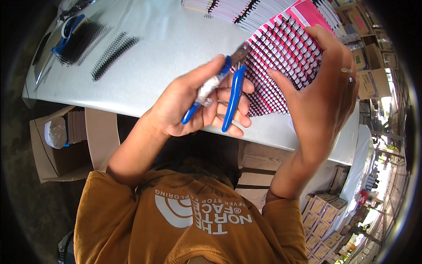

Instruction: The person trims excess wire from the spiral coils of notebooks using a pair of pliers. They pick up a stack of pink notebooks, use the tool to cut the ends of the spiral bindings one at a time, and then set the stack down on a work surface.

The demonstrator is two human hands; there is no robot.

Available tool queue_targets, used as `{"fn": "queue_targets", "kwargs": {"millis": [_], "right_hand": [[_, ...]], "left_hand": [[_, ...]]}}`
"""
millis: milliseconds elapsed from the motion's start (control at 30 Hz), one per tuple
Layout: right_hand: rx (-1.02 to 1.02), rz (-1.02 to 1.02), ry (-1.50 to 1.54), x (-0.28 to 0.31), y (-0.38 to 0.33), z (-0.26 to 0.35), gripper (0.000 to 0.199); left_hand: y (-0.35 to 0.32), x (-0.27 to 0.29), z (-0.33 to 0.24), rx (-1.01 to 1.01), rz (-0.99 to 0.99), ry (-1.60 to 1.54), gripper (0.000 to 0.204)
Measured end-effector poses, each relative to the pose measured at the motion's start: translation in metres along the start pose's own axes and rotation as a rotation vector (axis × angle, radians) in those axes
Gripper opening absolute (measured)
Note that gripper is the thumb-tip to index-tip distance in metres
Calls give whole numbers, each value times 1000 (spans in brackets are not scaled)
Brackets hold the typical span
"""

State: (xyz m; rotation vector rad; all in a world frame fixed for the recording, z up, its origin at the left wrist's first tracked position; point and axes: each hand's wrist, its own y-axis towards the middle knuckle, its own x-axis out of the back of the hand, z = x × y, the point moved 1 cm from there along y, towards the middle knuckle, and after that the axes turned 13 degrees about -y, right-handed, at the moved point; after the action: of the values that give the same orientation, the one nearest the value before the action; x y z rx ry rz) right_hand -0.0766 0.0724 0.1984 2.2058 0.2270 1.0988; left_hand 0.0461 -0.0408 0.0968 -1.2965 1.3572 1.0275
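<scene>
My left hand (189,99) holds a pair of wire cutters (234,97) with blue handles. Their handles are spread apart, and the metal jaws are at the left edge of a stack of spiral-bound notebooks (281,57). These have pink covers, and their black coil spines face up toward me in rows. Over the right end of the stack is my right hand (327,83), with rings on one finger. Its thumb and index finger are spread wide, the thumb at the coils and the index finger near a pink cover. The other fingers are mostly hidden.
Loose black coils (115,53) lie on the pale table (154,66) at the left, near a blue tape dispenser (69,33). More bound notebooks (237,13) are at the far edge. An open cardboard box (100,132) stands below left; stacked cartons (323,215) stand below right.
</scene>
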Motion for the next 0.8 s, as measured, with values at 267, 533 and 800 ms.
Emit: {"fn": "queue_targets", "kwargs": {"millis": [267, 533, 800], "right_hand": [[-32, 120, -34, 5, 10, 13, 75], [-15, -9, -49, -3, -4, 7, 78], [-21, 11, -67, -2, -4, 6, 79]], "left_hand": [[3, -10, 4, -512, -638, 1682, 52], [3, 25, 4, -13, 100, 67, 70], [2, 12, 4, 29, 61, -74, 70]]}}
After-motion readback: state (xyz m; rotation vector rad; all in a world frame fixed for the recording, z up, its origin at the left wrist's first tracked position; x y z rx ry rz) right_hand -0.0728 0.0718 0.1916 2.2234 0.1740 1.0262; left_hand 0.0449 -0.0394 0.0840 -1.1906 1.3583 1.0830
